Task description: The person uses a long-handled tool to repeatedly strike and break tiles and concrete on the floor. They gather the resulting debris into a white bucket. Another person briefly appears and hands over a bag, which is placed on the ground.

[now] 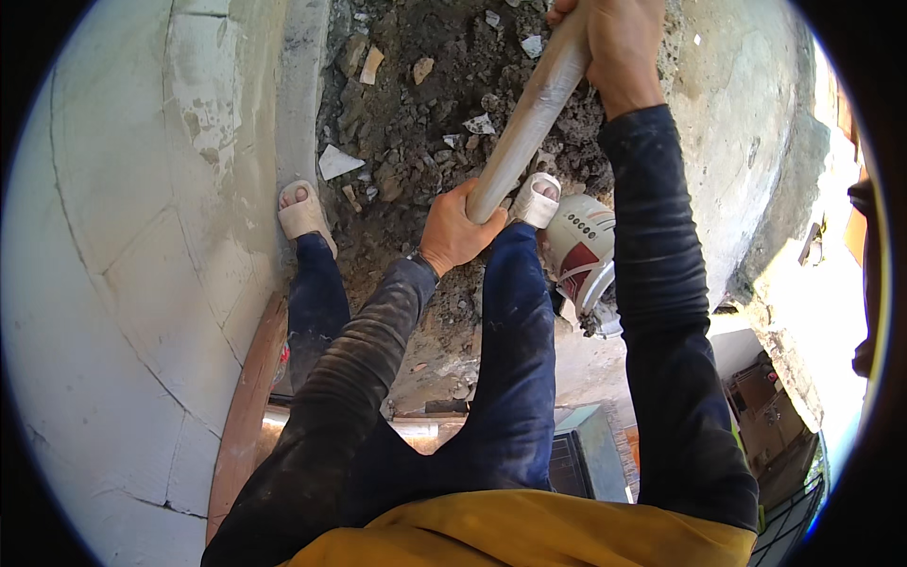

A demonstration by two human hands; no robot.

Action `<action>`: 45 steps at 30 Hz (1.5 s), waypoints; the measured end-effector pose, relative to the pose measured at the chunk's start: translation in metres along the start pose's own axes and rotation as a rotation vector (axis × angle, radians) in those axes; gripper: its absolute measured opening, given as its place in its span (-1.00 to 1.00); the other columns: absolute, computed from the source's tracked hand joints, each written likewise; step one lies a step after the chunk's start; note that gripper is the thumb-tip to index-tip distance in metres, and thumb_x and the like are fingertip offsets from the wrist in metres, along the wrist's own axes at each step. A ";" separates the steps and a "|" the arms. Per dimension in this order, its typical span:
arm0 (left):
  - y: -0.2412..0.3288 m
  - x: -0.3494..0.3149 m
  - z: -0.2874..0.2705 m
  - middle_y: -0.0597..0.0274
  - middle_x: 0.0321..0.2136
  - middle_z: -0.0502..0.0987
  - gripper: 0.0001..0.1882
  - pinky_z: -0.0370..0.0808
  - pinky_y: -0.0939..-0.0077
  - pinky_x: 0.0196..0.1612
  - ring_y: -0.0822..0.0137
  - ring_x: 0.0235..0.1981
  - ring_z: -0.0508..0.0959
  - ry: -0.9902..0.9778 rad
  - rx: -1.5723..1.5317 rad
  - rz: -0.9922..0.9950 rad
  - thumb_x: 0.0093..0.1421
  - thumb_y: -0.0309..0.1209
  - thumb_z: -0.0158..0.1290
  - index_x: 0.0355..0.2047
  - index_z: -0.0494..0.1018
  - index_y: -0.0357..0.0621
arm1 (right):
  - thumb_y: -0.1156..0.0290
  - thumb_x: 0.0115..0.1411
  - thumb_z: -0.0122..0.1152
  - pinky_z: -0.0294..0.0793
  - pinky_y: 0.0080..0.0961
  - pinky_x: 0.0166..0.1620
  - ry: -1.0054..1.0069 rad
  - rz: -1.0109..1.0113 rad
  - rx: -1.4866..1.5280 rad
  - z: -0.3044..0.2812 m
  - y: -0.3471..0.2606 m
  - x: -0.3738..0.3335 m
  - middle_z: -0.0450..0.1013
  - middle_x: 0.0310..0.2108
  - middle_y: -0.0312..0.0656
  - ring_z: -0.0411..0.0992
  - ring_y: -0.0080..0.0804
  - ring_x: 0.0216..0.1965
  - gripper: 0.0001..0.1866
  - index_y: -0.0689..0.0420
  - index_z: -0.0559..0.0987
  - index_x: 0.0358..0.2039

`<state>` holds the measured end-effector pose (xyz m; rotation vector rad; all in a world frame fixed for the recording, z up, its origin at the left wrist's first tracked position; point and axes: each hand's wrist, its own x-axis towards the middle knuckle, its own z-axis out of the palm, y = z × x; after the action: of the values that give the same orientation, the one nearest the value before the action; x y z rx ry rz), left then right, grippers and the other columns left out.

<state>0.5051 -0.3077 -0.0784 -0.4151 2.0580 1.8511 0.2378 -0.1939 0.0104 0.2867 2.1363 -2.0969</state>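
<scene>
Both my hands grip a thick, pale wooden handle [536, 111] that slants from lower middle up to the right. Its lower end is in my left hand [458, 233], with the fingers wrapped round it. Farther up, near the top edge of the view, my right hand [625, 52] is closed on the same shaft. The tool's head is out of sight, so its kind cannot be told. Below the handle lies dark, broken soil and rubble [425, 123] with pale shards mixed in, among them a white one [337, 163] near my left foot.
A white bucket [578, 231] with a red patch lies tilted beside my right foot [538, 199]. My left foot [302, 210], in an open-toed sandal, is close to the pale wall [213, 142]. A wooden plank [248, 406] runs along that wall. Another concrete wall [737, 123] rises at right.
</scene>
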 end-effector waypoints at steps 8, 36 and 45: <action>-0.057 -0.268 -0.025 0.26 -0.54 0.55 -0.74 0.40 0.47 -0.49 0.44 -0.56 0.53 0.024 -0.148 -1.126 0.13 -0.32 0.33 -0.37 0.52 -0.25 | 0.46 0.15 0.39 0.49 -0.29 -0.58 -0.149 1.137 -0.236 0.079 0.320 -0.255 0.45 -0.58 -0.18 0.46 -0.31 -0.66 -0.59 0.35 0.44 -0.07; 0.286 -0.228 -0.112 -0.23 -0.06 0.57 -0.17 0.52 0.19 -0.01 -0.05 -0.08 0.64 -0.976 0.120 -0.549 0.05 -0.13 0.26 0.23 0.25 -0.35 | 0.42 0.35 0.18 0.41 -0.63 -0.53 0.480 0.705 0.518 -0.094 -0.069 -0.237 0.32 -0.47 -0.33 0.30 -0.60 -0.59 -0.85 0.15 0.39 -0.23; 0.019 -0.159 -0.123 0.03 -0.29 0.59 -0.73 0.51 -0.03 -0.11 -0.09 -0.18 0.58 -0.435 0.875 -0.224 0.03 -0.42 0.23 -0.21 0.53 -0.08 | 0.26 0.21 0.28 0.51 -0.22 -0.25 0.752 0.690 0.634 -0.146 0.006 -0.223 0.35 -0.47 -0.24 0.42 -0.32 -0.42 -0.76 0.08 0.41 -0.40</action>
<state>0.6324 -0.4300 0.0194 0.0035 2.1378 0.6982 0.4617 -0.0573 0.0583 1.8037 1.1608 -2.2895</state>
